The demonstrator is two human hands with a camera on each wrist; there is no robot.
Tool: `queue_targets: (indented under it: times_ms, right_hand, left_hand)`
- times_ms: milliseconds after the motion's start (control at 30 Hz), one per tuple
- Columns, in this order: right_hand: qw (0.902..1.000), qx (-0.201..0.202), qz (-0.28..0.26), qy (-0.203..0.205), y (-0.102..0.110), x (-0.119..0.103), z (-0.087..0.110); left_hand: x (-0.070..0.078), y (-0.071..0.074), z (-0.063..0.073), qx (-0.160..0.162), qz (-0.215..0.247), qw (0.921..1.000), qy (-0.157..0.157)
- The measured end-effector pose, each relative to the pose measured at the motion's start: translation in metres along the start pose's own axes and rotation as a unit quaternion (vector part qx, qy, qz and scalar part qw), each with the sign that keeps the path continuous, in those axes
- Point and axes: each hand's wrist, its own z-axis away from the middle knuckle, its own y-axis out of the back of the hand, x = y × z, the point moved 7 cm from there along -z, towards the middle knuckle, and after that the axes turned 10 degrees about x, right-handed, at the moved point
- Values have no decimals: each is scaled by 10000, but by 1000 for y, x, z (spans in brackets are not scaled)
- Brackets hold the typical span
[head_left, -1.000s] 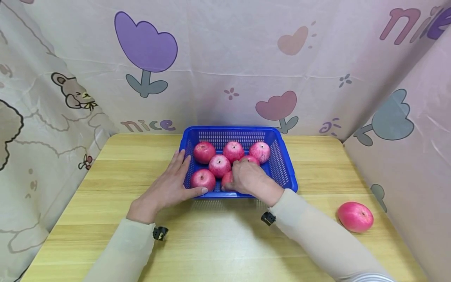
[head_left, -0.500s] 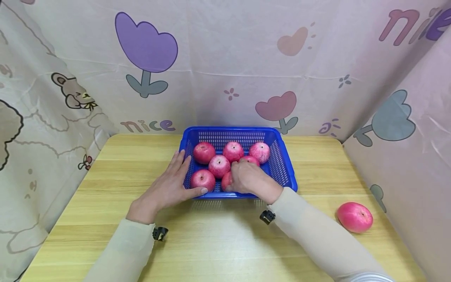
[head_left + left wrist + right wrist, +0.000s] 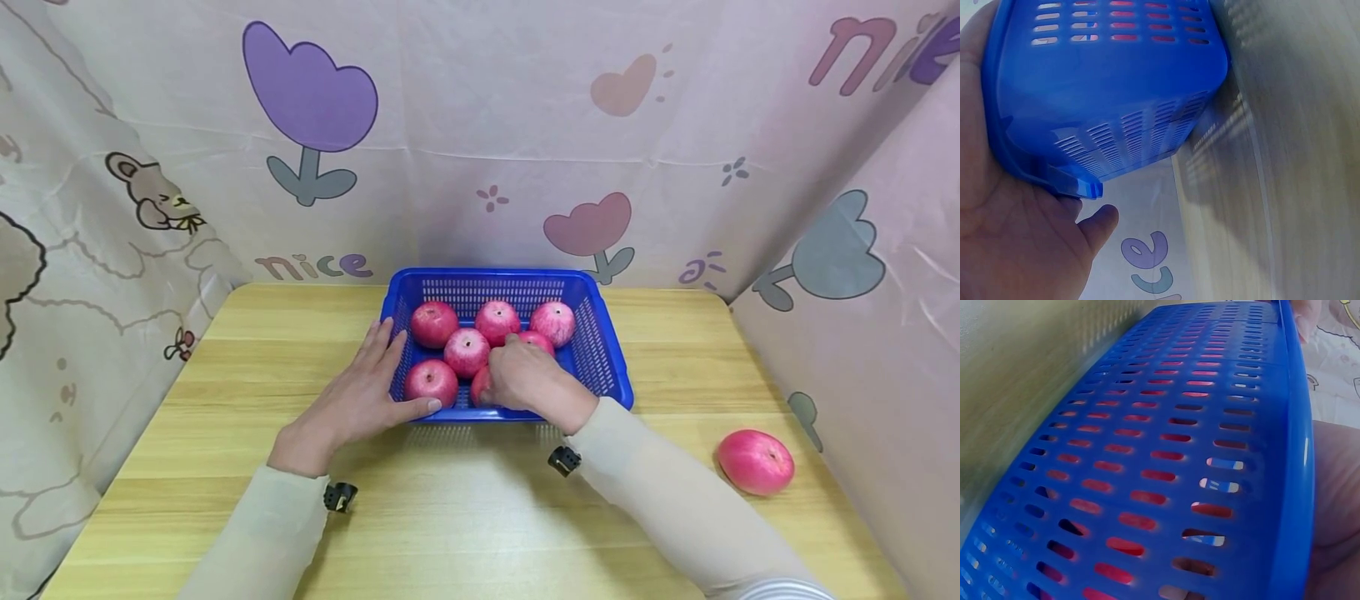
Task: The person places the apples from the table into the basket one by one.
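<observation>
A blue plastic basket (image 3: 600,333) with slotted walls stands at the back of the table and holds several red-pink apples. My left hand (image 3: 352,400) rests on its front left corner, fingers spread along the left rim and thumb over the front rim beside an apple (image 3: 431,383). In the left wrist view, the palm lies against the rim. My right hand (image 3: 528,379) reaches over the front rim and grips an apple (image 3: 480,385) near the front middle, its fingertips mostly hidden. Another apple (image 3: 536,340) is partly covered just behind that hand.
One loose apple (image 3: 756,462) lies on the wooden table (image 3: 450,525) at the right. Patterned cloth (image 3: 465,108) hangs behind the table and along both sides. More apples, among them a pale streaked apple (image 3: 552,323), sit at the back of the basket.
My right wrist and forearm have shifted slightly to the left, while the hand stays in the basket. The left hand, basket and loose apple have not visibly moved.
</observation>
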Motion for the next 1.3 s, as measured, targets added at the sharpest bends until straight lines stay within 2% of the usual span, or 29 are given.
queue_targets:
  times_ms: [433, 600, 833, 1067, 1300]
  right_hand:
    - [9999, -90, 115, 49, -4, 0, -2]
    - [10000, -41, 5, 88, -3, 1, 0]
    - [9992, -32, -370, -173, -1, 6, 5]
    - [9980, 309, -556, -66, 4, 12, 10]
    - [9927, 783, -892, -216, 10, 23, 15]
  left_hand:
    - [1, 1, 1, 40, -23, 10000, -42]
    - [1, 1, 1, 17, -17, 10000, -27]
    - [0, 2, 2, 0, -27, 10000, -17]
    - [0, 2, 2, 10, -52, 10000, -13]
    - [0, 2, 2, 6, -39, 10000, -6]
